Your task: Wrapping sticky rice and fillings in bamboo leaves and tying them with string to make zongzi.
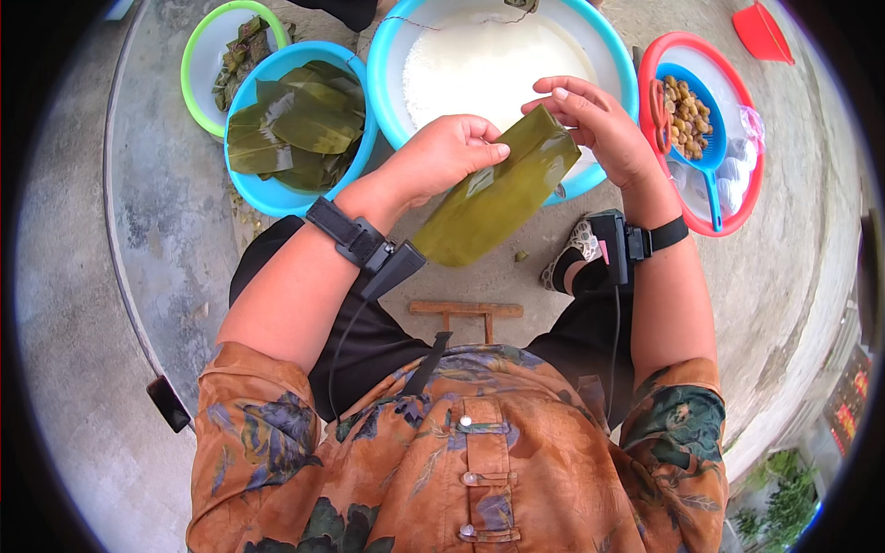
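Observation:
A long, wet, green-brown wrapping leaf [494,197] slants in front of me, its upper end over the rim of a large blue-rimmed basin [379,76]. My left hand [453,152] pinches its upper left edge, thumb on top. At its top right end is my right hand [601,121], fingers apart and thumb raised off the leaf. Part of that hand is hidden behind the leaf, so contact there is unclear. White rice grains [484,69] lie under cloudy water in the basin. More wet leaves [311,117] fill a blue tub [252,190] to the left.
A green-rimmed bowl [190,76] holds wrapped leaf bundles [245,59]. On the right, a red-rimmed basin [750,200] contains a blue strainer [712,166] of brown pieces [686,117], red-handled scissors [659,117] and white thread balls [736,173]. A red container [760,34] stands beyond.

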`<move>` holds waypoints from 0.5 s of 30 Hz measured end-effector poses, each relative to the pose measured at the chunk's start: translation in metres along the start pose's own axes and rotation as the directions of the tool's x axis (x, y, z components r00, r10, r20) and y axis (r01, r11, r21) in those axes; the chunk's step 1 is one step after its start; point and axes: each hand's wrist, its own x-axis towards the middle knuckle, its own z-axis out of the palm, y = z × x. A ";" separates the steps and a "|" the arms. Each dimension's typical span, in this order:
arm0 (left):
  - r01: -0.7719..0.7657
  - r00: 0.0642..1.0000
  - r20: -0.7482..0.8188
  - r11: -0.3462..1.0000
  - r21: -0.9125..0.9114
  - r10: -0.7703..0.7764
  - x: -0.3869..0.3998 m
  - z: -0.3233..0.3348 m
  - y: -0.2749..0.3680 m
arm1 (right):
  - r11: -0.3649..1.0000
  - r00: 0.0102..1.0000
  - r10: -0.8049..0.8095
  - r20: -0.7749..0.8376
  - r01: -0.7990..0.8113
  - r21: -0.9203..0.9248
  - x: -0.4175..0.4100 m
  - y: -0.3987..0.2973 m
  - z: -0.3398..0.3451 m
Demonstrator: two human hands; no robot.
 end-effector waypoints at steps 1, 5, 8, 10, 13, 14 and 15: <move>0.000 1.000 0.000 1.000 0.000 0.000 0.000 0.000 0.000 | 0.981 1.000 -0.022 -0.017 0.018 -0.191 0.000 0.000 -0.001; -0.006 0.999 -0.040 0.998 0.068 0.009 -0.001 0.003 0.001 | 0.930 0.998 -0.067 -0.010 0.059 -0.363 0.002 0.007 0.001; -0.003 0.999 -0.046 0.995 0.095 0.007 -0.001 0.003 0.000 | 0.932 0.995 -0.093 -0.049 0.069 -0.355 0.005 0.013 -0.001; -0.003 0.999 -0.041 0.996 0.093 0.007 -0.001 0.003 -0.001 | 0.926 0.994 -0.088 -0.069 0.056 -0.374 0.005 0.012 0.001; -0.016 1.000 -0.017 0.999 0.030 0.016 -0.004 0.005 0.005 | 0.920 0.989 -0.106 -0.106 0.057 -0.387 0.006 0.013 0.000; 0.028 0.999 -0.025 0.999 0.044 -0.026 -0.006 0.006 0.010 | 0.922 0.984 -0.127 -0.122 0.072 -0.381 0.006 0.013 -0.001; 0.070 0.997 -0.034 0.996 0.058 -0.069 -0.008 0.007 0.013 | 0.922 0.984 -0.127 -0.123 0.072 -0.381 0.006 0.012 -0.002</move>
